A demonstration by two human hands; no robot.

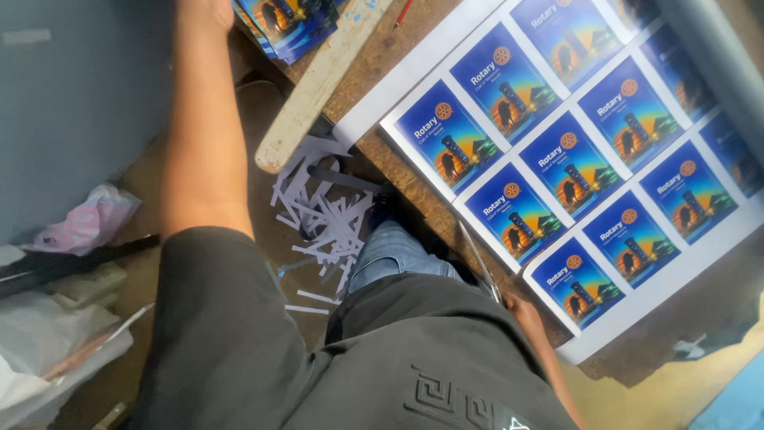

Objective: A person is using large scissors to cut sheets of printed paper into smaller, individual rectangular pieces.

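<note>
Scissors (480,263) at edge of printed sheet (573,159) on worktop (398,171).
R hand (521,306) fingers mostly hidden, grip on scissors can't tell; L hand (205,9) near card stack (290,24), fingers out of frame. Paper strips (326,215) on floor.

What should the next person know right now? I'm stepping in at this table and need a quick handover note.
Left hand: stretched out to the stack of cut blue cards at the table's far edge, mostly out of view; its grip cannot be told.
Right hand: at the near table edge, holding scissors beside the printed sheet.
Done: a stack of cards is cut; white paper trimmings lie on the floor.
Left: the sheet's grid of blue cards is uncut.
</note>
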